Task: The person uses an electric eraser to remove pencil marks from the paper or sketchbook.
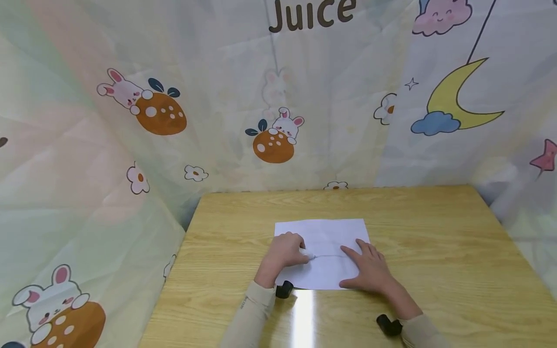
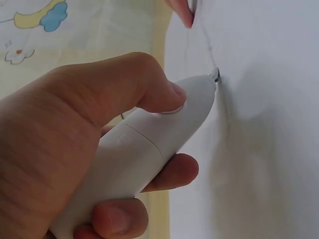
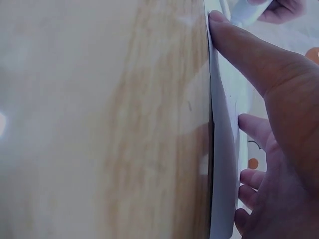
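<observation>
A sheet of white paper point(image 1: 322, 278) lies on the wooden table. My left hand point(image 1: 287, 251) grips a white utility knife point(image 2: 144, 137) with a rounded body, thumb on its button and fingers curled beneath. The knife's small metallic tip point(image 2: 215, 74) meets the paper. From there a thin line point(image 1: 330, 255) runs across the sheet toward my right hand point(image 1: 370, 268); whether it is a cut all the way through I cannot tell. My right hand rests on the sheet's right part, fingers spread, with the thumb point(image 3: 239, 42) by the near edge.
Black wrist-worn devices point(image 1: 285, 289) show at both sleeves. The wooden table point(image 1: 226, 241) reaches back to a printed cloth backdrop point(image 1: 217, 96) with rabbits, a moon and flowers. A bright light reflection falls on the tabletop in front of the paper.
</observation>
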Demonstrator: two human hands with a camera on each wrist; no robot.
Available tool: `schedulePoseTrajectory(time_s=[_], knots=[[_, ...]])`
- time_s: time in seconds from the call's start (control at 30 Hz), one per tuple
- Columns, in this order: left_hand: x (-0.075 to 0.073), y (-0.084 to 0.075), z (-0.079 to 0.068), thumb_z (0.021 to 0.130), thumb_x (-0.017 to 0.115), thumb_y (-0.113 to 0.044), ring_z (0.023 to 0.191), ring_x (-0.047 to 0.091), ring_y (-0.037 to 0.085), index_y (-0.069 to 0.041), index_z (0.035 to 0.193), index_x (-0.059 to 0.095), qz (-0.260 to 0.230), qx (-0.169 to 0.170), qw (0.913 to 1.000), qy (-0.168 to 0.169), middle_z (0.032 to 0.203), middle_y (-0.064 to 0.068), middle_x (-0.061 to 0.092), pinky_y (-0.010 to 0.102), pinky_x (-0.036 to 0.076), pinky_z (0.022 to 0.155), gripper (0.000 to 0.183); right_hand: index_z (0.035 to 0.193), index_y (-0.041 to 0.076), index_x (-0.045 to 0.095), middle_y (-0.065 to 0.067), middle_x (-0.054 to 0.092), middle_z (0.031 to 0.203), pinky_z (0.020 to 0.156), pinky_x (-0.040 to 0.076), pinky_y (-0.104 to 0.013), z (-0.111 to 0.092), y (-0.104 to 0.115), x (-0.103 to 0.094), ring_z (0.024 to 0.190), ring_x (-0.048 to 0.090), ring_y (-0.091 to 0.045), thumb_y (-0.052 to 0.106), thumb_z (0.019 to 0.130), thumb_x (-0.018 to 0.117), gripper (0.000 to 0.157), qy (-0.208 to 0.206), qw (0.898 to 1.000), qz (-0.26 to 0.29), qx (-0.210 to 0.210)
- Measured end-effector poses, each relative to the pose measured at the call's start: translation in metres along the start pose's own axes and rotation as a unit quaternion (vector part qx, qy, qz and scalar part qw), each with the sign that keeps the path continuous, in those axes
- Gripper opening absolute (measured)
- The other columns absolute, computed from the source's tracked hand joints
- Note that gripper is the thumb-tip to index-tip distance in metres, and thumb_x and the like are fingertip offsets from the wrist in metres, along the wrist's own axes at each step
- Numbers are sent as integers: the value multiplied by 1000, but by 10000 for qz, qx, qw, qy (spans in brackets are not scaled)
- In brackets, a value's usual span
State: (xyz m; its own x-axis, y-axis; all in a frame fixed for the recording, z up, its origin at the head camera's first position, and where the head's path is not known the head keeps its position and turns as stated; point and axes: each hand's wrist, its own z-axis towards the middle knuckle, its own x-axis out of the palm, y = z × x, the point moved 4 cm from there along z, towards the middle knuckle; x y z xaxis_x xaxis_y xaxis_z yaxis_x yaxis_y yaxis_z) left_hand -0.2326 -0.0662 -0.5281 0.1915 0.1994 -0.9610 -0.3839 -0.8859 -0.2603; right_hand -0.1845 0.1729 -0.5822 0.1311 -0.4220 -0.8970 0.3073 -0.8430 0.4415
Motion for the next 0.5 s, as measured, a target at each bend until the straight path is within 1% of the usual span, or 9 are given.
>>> schedulePoseTrajectory(time_s=[0.13,0.2,0.3,0.37,0.43,0.5], knots=[[-3,5,-2,69,74,-32,57,49,6,-22,81,75,107,-257,9996,30,71,-14,61,27,40,50,15,142,19,51,-27,26,149,97,20,-73,3,2,-3,134,23,-51,69,61,77,99,28,10000,29,-20],[-4,4,-1,69,73,-33,57,49,6,-23,81,75,178,-252,9995,8,71,-14,61,27,40,51,15,142,18,51,-27,26,149,97,20,-73,4,2,-4,134,23,-51,68,62,78,99,17,10000,51,-50],[-6,-2,2,70,72,-34,58,49,6,-24,79,74,189,-79,9998,-39,71,-14,60,28,40,51,14,142,18,51,-27,27,149,96,22,-73,5,2,-5,133,24,-51,67,62,78,98,-61,9999,-6,-103],[-7,-6,3,70,71,-34,58,48,7,-24,78,73,195,-13,9998,-5,70,-13,60,28,39,51,13,142,18,51,-27,28,148,96,23,-73,5,1,-4,132,25,-51,69,62,77,98,-68,9999,-64,-120],[-7,-7,4,70,72,-33,58,47,8,-23,78,74,242,-56,9997,52,70,-12,59,28,39,51,13,142,19,52,-28,28,148,95,23,-73,4,0,-2,132,26,-51,72,61,75,100,-20,9999,-123,-100],[-6,-6,3,70,74,-32,58,46,8,-23,78,74,334,-183,9992,104,69,-13,59,28,38,51,12,142,20,51,-27,28,148,95,23,-73,3,-1,0,132,25,-51,75,60,73,101,56,9998,-153,-67]])
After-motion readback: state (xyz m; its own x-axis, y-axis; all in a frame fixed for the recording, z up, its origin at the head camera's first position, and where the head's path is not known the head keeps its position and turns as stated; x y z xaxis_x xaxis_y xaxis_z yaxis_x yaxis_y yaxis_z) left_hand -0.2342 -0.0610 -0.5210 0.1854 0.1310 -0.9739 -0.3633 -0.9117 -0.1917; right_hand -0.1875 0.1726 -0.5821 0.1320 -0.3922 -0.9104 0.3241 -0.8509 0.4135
